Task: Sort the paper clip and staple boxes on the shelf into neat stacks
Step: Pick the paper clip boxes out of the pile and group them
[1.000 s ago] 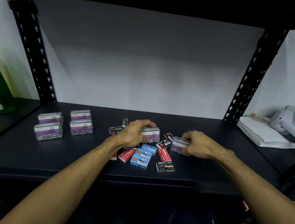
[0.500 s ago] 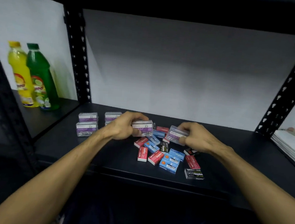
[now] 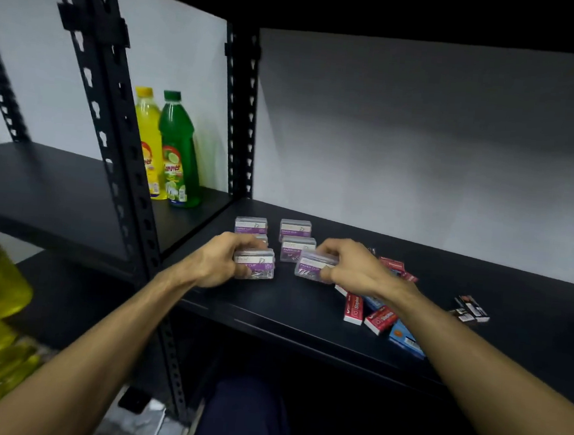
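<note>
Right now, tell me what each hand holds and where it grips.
Left hand: clear paper clip box, by its left end. Right hand: another paper clip box, by its right end.

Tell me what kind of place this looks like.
Probably a storeroom or shop stockroom: black slotted metal shelving, two dish soap bottles on the neighbouring shelf, and many boxes of paper clips and staples.

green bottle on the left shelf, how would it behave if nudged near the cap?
The green bottle is tall and narrow and stands upright, so a push up high would likely tip it. It stands right beside the yellow bottle, which would probably go too. It looks mostly full, so likely heavy for its size, with a smooth, maybe slippery, plastic wall.
</note>
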